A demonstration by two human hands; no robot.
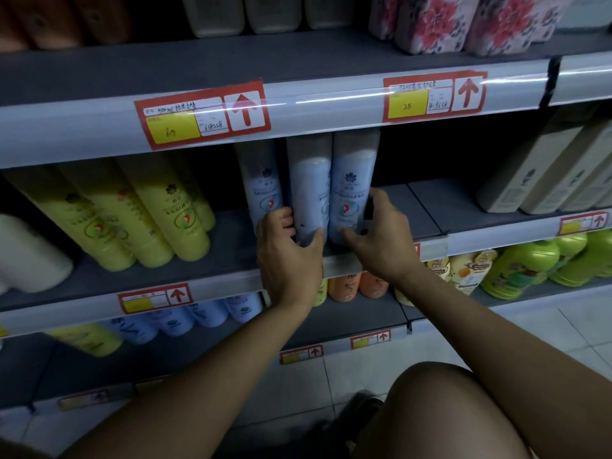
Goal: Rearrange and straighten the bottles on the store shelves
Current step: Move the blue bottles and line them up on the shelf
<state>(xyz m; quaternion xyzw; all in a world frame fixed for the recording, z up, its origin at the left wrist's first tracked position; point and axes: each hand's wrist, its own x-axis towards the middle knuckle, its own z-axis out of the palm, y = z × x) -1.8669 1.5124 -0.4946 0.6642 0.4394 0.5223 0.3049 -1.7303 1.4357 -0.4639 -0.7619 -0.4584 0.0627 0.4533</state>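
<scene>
Pale-blue bottles stand three abreast on the middle shelf (pixel 430 200) as a person grips the middle bottle (pixel 309 193) in a curled left hand (pixel 286 251) and the right-hand bottle (pixel 352 193) between the right hand's (pixel 381 240) thumb and fingers. The straightening step looks under way; next, both probably need squaring, labels forward. Handwritten price tags (pixel 202 114) above read "60" and "25"; bottle lettering is illegible.

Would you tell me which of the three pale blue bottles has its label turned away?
The middle blue bottle, held by the left hand; its neighbours show logos.
</scene>
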